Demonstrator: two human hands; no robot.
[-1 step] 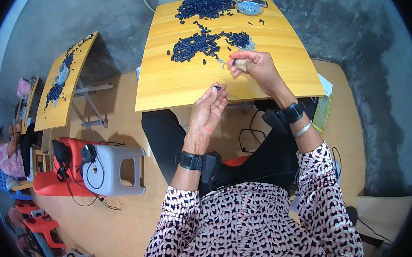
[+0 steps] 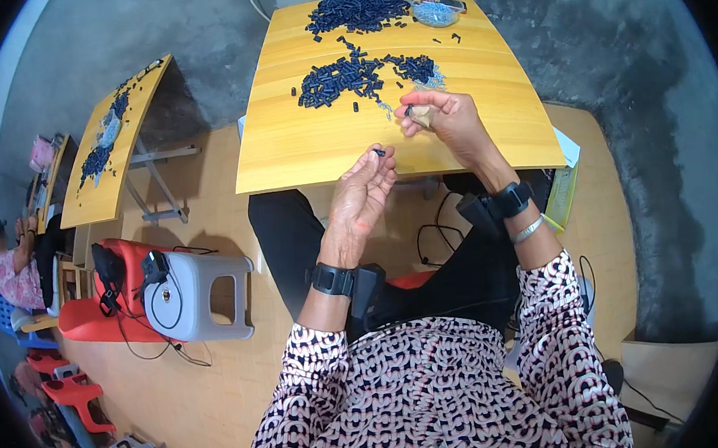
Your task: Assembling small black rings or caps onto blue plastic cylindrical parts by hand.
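Over the near edge of the yellow wooden table (image 2: 287, 154), my left hand (image 2: 361, 190) is closed, pinching a small black cylindrical piece (image 2: 380, 153) between thumb and fingers. My right hand (image 2: 458, 125), farther forward and to the right, is closed too. A small dark piece (image 2: 409, 109) shows at its fingertips; a tan wrap or cover (image 2: 421, 116) sits at the thumb. Beyond the hands lie a pile of black cylindrical pieces (image 2: 337, 82) and a smaller dark pile (image 2: 415, 69) with small pale silvery parts (image 2: 438, 79) beside it.
A larger black pile (image 2: 358, 12) lies at the table's far end, beside a clear container (image 2: 436, 14) of pale parts. To the left stand a grey stool (image 2: 197, 293), a red chair (image 2: 91, 322) and another table (image 2: 140, 127) with similar pieces. Another person (image 2: 17, 269) sits at far left.
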